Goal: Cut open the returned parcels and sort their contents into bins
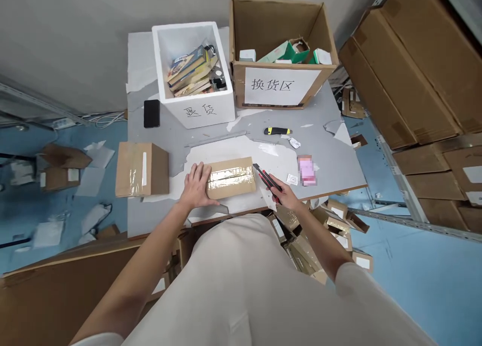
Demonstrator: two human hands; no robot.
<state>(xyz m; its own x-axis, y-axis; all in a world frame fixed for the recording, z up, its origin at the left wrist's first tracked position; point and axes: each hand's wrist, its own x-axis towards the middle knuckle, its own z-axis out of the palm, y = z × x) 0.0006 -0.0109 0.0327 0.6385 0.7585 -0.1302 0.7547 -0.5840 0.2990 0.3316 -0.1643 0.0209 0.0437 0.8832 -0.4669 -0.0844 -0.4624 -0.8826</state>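
A small cardboard box [231, 178] with shiny tape along its top lies on the table's front part. My left hand [196, 185] rests on its left end, fingers apart and the thumb along the near edge. In my right hand [288, 195] is a black and red utility knife [268, 181], its tip at the box's right end. Whether the tip touches the box, I cannot tell. A second knife, yellow and black [277, 131], lies farther back on the table.
A taped carton [141, 169] stands at left, near a black phone [151, 113]. Behind are a white foam box [207, 110] of books and an open carton [238, 85]. A pink-screened device [308, 170] lies right on the table [331, 150]. Stacked cartons [406, 75] stand at right.
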